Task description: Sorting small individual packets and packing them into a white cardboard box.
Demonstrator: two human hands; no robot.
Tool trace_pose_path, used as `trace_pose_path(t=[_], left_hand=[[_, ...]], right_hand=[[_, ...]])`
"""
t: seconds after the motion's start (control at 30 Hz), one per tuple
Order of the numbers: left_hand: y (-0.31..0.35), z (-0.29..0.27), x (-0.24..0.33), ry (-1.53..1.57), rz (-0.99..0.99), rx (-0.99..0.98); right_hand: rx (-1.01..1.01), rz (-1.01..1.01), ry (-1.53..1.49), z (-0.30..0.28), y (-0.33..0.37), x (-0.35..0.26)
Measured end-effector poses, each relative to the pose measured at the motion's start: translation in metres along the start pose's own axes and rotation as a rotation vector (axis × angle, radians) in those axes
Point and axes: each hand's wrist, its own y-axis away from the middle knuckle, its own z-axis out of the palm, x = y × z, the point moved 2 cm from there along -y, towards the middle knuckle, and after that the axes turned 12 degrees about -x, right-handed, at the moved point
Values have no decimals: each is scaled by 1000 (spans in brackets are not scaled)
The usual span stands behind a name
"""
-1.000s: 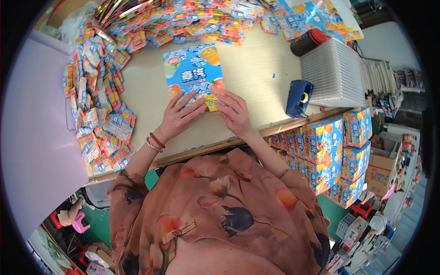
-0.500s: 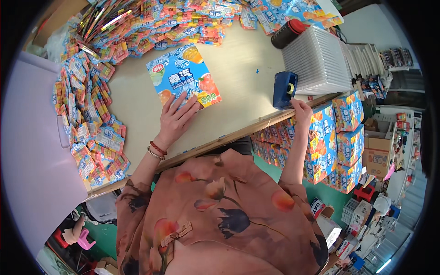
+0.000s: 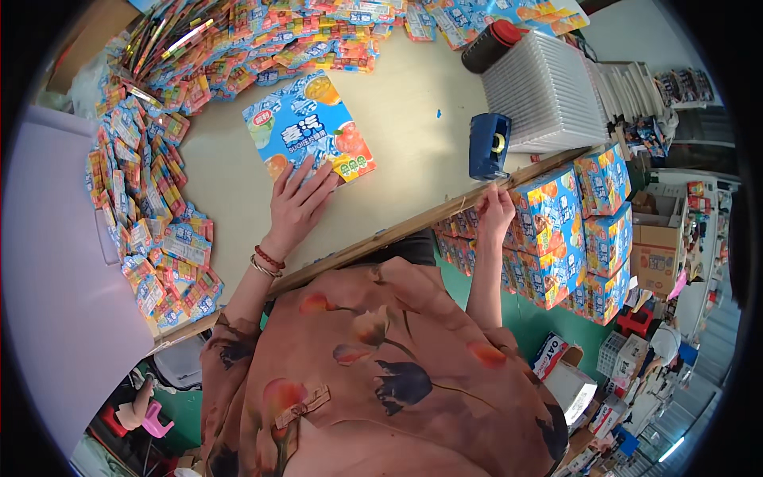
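The tabletop (image 3: 409,99) stretched beyond the person, its near edge running up to the right. Sachets (image 3: 171,230) lay heaped along its left edge and across toward the far edge. Past the near edge, at the right, stood stacked cartons (image 3: 548,238) in blue and orange. White trays (image 3: 540,95), nested in a tall stack, occupied the tabletop's right end, close to the near right corner. The box (image 3: 310,131), blue with printed fruit, lay flat between the sachets and the near edge, turned at a slant to that edge. A black bottle (image 3: 489,49) with a red lid was just beside the trays, on their far side. Of the hands, the left (image 3: 300,208) was open, its fingers spread and laid on the box's near side. The right (image 3: 494,208) was closed at the near edge, fingertips pinched together just beside the dispenser (image 3: 489,147); whether tape was between them was too small to tell. The dispenser, dark blue, sat between the near edge and the trays. Bracelets (image 3: 269,259) circled the left wrist. A blue scrap (image 3: 439,114) lay between the box and the trays.
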Motion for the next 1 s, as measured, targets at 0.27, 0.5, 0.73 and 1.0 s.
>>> trace_pose_path(t=[0.27, 0.5, 0.73, 1.0], left_hand=[[2, 1, -1, 8, -12, 15], [0, 10, 3, 106, -72, 73], [-1, 1, 4, -61, 17, -51], [-6, 6, 9, -5, -79, -10]], right_hand=[[-309, 166, -60, 60, 34, -13], [-789, 458, -54, 177, 69, -15], [-769, 542, 62, 196, 74, 10], [-857, 440, 1, 187, 74, 29]])
